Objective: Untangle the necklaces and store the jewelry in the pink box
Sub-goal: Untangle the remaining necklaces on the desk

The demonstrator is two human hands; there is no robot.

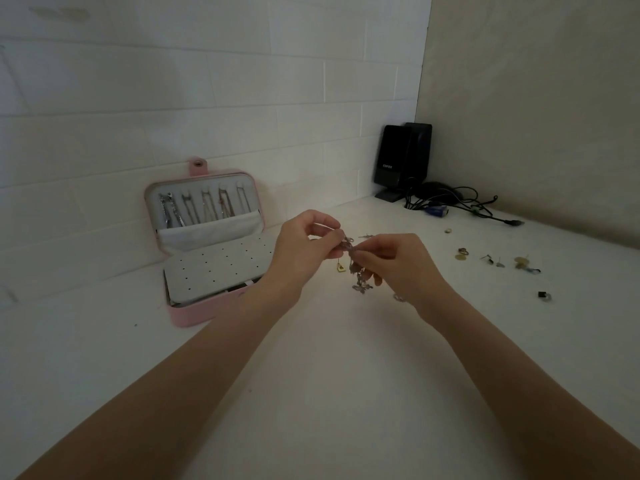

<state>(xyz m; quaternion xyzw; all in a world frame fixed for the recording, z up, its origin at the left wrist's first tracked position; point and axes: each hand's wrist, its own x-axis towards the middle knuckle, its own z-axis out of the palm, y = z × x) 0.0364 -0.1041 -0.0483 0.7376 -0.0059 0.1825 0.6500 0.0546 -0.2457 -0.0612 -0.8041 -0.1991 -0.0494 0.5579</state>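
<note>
Both hands hold a tangled bunch of necklaces (358,271) above the white table. My left hand (304,247) pinches the top of the tangle with its fingertips, and my right hand (398,261) pinches it from the right. Silver charms and a small gold pendant (341,268) hang below the fingers. The pink box (188,315) stands open at the left against the wall. Several necklaces (204,207) hang in its lid above a pocket. A white perforated panel (214,268) covers its base.
Loose rings, earrings and small pieces (498,261) lie scattered on the table at the right, with a dark piece (544,295) nearer me. Two black speakers (401,161) and a pile of cables (457,202) fill the back corner. A wall runs along the right.
</note>
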